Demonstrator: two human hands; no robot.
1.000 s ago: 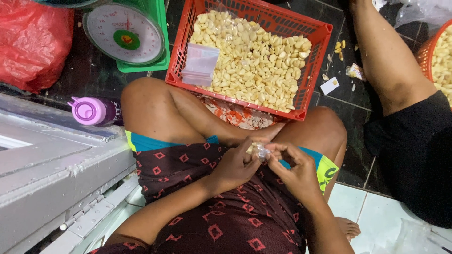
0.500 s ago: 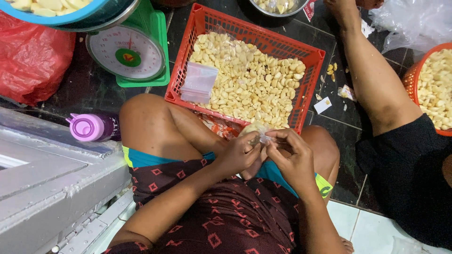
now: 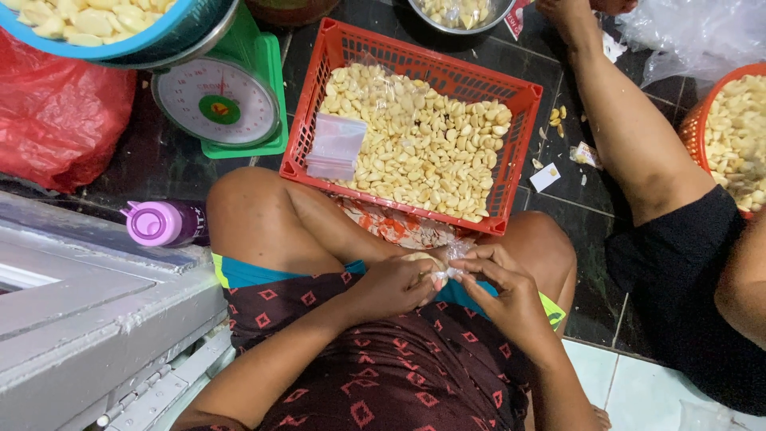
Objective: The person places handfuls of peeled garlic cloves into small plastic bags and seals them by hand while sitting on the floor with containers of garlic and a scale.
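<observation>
I sit cross-legged on the floor. Over my lap, my left hand (image 3: 395, 283) and my right hand (image 3: 504, 289) both pinch a small clear plastic bag (image 3: 448, 260) filled with peeled garlic cloves. Just beyond my knees stands a red plastic crate (image 3: 511, 152) full of peeled garlic cloves (image 3: 423, 148). A stack of small clear bags (image 3: 335, 146) lies on the cloves at the crate's left end.
A green kitchen scale (image 3: 219, 104) carries a blue bowl (image 3: 144, 44) of cloves at the upper left. A red plastic bag (image 3: 60, 112) and a purple-capped bottle (image 3: 159, 223) lie left. Another person's leg (image 3: 630, 128) and an orange basket (image 3: 738, 128) are right.
The view has shifted so the crate and scale sit lower in the frame. My hands have stayed together on the small bag over my lap.
</observation>
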